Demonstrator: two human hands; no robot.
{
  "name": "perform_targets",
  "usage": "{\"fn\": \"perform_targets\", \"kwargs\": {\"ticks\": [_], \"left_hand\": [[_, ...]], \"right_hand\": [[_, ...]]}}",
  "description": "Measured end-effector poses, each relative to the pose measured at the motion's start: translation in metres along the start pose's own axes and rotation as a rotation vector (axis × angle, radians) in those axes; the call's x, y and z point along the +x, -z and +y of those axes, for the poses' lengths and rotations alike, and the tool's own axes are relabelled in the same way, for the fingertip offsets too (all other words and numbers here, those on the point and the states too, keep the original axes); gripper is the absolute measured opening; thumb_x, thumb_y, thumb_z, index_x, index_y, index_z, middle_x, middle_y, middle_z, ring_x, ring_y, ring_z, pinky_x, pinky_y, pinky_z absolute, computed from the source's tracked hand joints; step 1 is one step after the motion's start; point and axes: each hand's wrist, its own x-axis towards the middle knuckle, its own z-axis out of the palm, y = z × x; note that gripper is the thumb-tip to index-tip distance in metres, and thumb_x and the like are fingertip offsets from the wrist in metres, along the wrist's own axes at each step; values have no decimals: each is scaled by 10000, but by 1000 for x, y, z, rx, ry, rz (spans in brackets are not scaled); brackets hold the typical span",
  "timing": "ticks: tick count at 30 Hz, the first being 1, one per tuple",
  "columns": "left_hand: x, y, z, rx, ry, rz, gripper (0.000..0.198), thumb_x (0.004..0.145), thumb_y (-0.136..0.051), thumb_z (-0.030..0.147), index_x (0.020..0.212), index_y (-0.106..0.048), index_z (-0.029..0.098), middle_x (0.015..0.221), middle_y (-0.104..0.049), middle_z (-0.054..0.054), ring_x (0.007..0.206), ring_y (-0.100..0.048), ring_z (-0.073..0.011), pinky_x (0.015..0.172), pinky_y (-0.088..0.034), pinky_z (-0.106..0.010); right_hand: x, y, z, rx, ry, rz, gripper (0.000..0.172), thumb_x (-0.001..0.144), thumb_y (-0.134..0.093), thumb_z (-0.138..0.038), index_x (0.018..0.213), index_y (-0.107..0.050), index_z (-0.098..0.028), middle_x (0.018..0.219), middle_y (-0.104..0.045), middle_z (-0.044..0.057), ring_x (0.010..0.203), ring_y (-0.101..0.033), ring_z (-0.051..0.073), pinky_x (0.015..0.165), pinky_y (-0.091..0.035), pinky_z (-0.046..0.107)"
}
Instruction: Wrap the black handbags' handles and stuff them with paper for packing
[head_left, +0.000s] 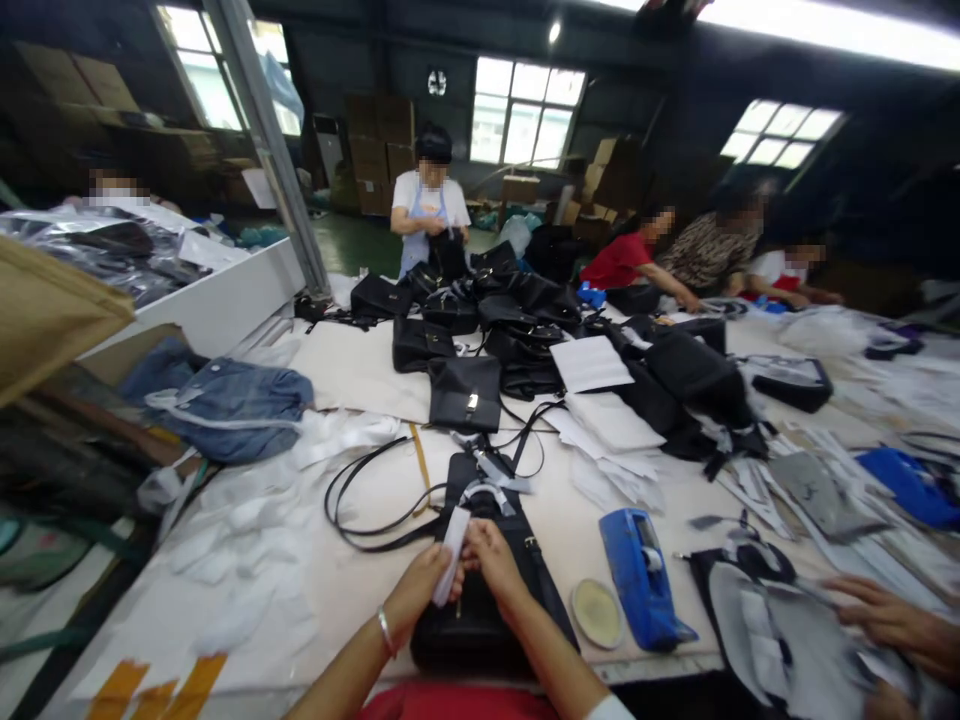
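A black handbag (480, 610) lies on the table right in front of me, its long thin strap (360, 500) looping off to the left. My left hand (420, 590) and my right hand (491, 560) meet above the bag. Both pinch a narrow white strip of paper or foam (452, 550) held upright between them. A silver bangle sits on my left wrist. Grey-white wrapping strips (487, 475) lie around the bag's top hardware.
A blue tape dispenser (641, 580) and a round yellowish dish (598, 612) sit to the right. Many black bags (487, 320) pile at mid-table with white paper sheets (600, 400). A neighbour's hands (892, 620) work at the right edge. Several people stand or sit across the table.
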Motion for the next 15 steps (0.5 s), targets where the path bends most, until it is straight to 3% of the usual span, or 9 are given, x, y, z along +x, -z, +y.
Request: {"fn": "perform_targets", "kwargs": {"ticks": [6, 11, 15], "left_hand": [[-8, 2, -4, -120, -56, 83, 480, 797, -521, 543, 1010, -589, 118, 771, -628, -56, 643, -541, -127, 616, -418, -249], [-14, 3, -10, -123, -90, 70, 493, 801, -523, 534, 1057, -614, 123, 817, -647, -65, 704, -553, -150, 685, -415, -273], [-15, 0, -11, -94, -106, 64, 502, 791, -535, 534, 1064, -632, 124, 846, -666, -75, 755, -567, -178, 719, -412, -290]], "right_hand": [[-30, -16, 20, -32, 42, -65, 318, 798, -533, -416, 1056, -537, -229, 792, -631, 17, 638, -586, 158, 620, -505, 302], [-33, -19, 20, -70, 65, -76, 255, 783, -534, -325, 1018, -529, -228, 896, -643, 28, 737, -618, 181, 641, -518, 302], [-30, -23, 22, -185, 55, -34, 159, 772, -493, -243, 928, -510, -219, 860, -637, 7, 730, -617, 167, 633, -499, 270]]}}
